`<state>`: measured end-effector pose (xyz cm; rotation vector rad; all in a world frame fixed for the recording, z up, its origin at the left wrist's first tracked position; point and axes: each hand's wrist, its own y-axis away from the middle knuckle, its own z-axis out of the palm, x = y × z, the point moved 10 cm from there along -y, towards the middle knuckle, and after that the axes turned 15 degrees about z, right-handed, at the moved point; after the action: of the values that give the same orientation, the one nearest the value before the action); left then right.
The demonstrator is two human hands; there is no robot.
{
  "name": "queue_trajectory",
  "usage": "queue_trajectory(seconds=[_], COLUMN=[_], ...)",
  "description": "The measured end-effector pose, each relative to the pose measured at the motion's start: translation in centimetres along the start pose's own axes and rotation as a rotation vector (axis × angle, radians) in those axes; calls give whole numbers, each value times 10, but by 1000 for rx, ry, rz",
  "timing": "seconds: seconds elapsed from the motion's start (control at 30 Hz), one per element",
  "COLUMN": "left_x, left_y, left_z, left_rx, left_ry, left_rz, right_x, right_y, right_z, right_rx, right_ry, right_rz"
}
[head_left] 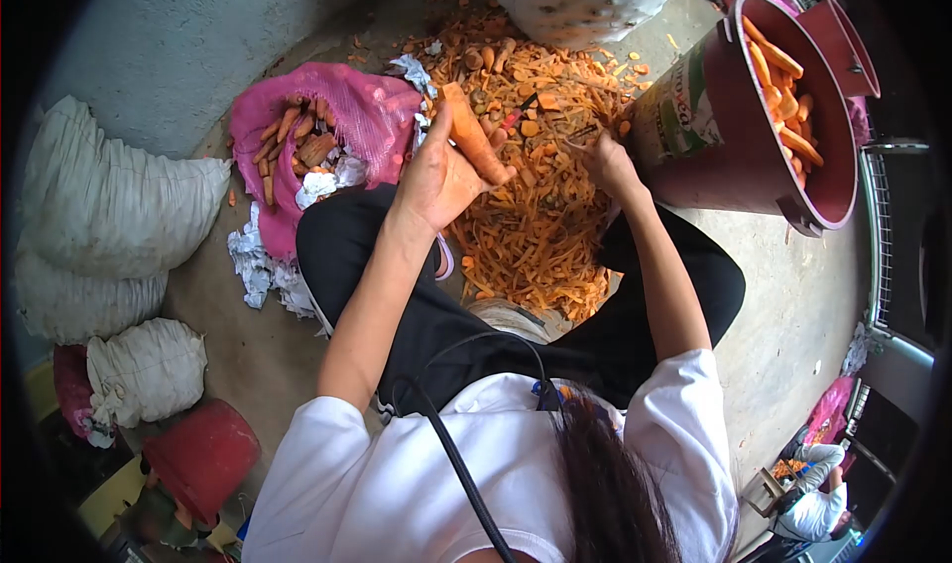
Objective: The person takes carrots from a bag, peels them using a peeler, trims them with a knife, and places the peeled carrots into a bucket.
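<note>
A thick orange carrot (pixel 474 135), its skin peeled off, lies across my left hand (pixel 436 181), held between thumb and fingers and tilted. My right hand (pixel 610 167) is closed around a slim dark tool that looks like a peeler (pixel 583 133); its handle is mostly hidden by the fingers. It is apart from the carrot, to the right. Below both hands spreads a heap of carrot peelings (pixel 540 231) with cut ends and chunks in it. A small red and black object (pixel 516 115) rests on the heap.
At right stands a maroon bucket (pixel 714 157) of peeled carrots. A pink mesh sack (pixel 382 102) with unpeeled carrots lies left, beside crumpled paper (pixel 260 266). White sacks (pixel 119 191) and a red bucket (pixel 203 454) stand farther left. Another person (pixel 815 511) sits at lower right.
</note>
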<state>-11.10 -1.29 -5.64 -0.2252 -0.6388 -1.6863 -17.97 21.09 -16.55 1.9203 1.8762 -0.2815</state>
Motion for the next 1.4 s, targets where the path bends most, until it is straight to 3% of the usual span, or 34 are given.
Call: queue_trajectory(seconds=[0.03, 0.07, 0.17, 0.2, 0.23, 0.27, 0.33, 0.43, 0.47, 0.5, 0.53, 0.63, 0.67, 0.77, 0.8, 0.83, 0.9, 0.97, 1.0, 1.1, 1.27, 1.37, 1.4], left_x=[0, -2, -9, -12, -12, -13, -20, -23, -31, -29, -28, -27, -28, -25, -25, -26, -32, -41, -45, -74, -77, -65, -68], left_y=[4, 5, 13, 9, 14, 23, 31, 33, 37, 34, 35, 28, 22, 6, -5, -12, -16, -10, -9, 0, 11, 12, 13], left_z=[8, 13, 23, 10, 17, 24, 32, 33, 32, 41, 46, 41, 33, 13, 2, -6, -26, -36, -36, -31, -4, 0, 11], left_rx=[-18, -89, -108, -17, -55, -91, -166, -247, -51, -102, -140, -168, -201, -206, -215, -226, -93, 38, -36, -27, -87, 82, -54], left_ry=[21, 133, 375, 386, 390, 398, 511, 617, 716, 721, 726, 605, 510, 162, 127, 93, 96, 114, 8, 201, 150, 1, 87], left_rz=[-14, -30, -115, -122, -140, -156, -197, -164, -266, -253, -239, -246, -223, -159, -152, -146, -100, -90, -79, -204, -198, -85, -121], right_x=[-12, -6, -41, -31, -21, -10, -6, -26, -29, -38, -40, -42, -45, -70, -69, -69, -63, -53, -52, -65, -118, -147, -155], right_y=[8, 1, 39, 32, 27, 29, 42, 72, 71, 72, 81, 75, 72, 81, 81, 79, 68, 61, 56, 59, 74, 86, 87], right_z=[-19, -12, -56, -32, -8, 0, -14, -45, -41, -45, -39, -13, -18, -72, -87, -99, -114, -117, -120, -131, -155, -152, -151], right_rx=[47, 47, -289, -292, -261, -280, -321, -384, -349, -310, -414, -499, -429, -170, -135, -114, -64, -119, -119, -9, -167, -214, -230], right_ry=[-57, 156, -289, -86, 104, 159, 32, -544, -516, -488, -505, -323, -171, -150, -430, -503, -663, -1054, -1081, -1522, -1705, -1907, -1882], right_rz=[-8, 7, 287, 116, -60, 22, 184, 412, 330, 250, 366, 254, 119, -11, -31, -4, 33, 156, 166, 80, -196, -145, -192])
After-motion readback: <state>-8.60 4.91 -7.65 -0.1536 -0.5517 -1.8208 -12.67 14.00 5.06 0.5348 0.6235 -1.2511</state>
